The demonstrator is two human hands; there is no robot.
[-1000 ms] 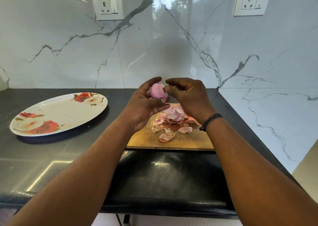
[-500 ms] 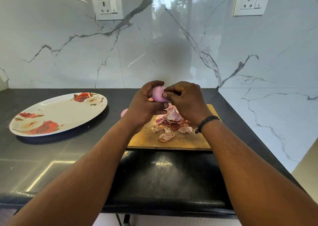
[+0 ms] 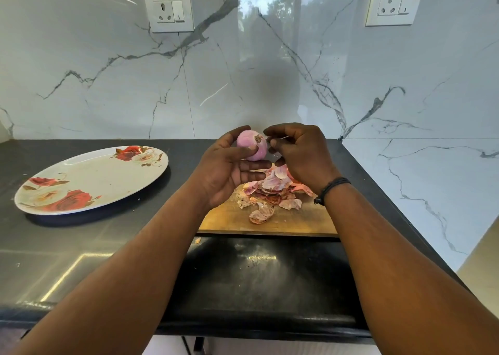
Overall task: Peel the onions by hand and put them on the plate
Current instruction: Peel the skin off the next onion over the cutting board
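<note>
My left hand (image 3: 229, 165) holds a peeled pink onion (image 3: 251, 146) between thumb and fingers, above the far end of the wooden cutting board (image 3: 270, 226). The onion's brown root end faces the camera. My right hand (image 3: 299, 152) sits just right of the onion with curled fingers, and its fingertips pinch a thin pale shred of onion skin (image 3: 282, 138) beside the root end. A white oval plate (image 3: 91, 207) with red roses lies on the counter to the left, with no onion on it.
A heap of pink and brown onion peels (image 3: 272, 191) lies on the board under my hands. The black counter (image 3: 108, 246) meets marble walls at the back and right. A small peel scrap (image 3: 198, 240) lies by the board's front left corner.
My right hand has drawn slightly right, off the onion, with a shred of skin in its fingertips. The onion has turned in my left hand, and its root end now shows.
</note>
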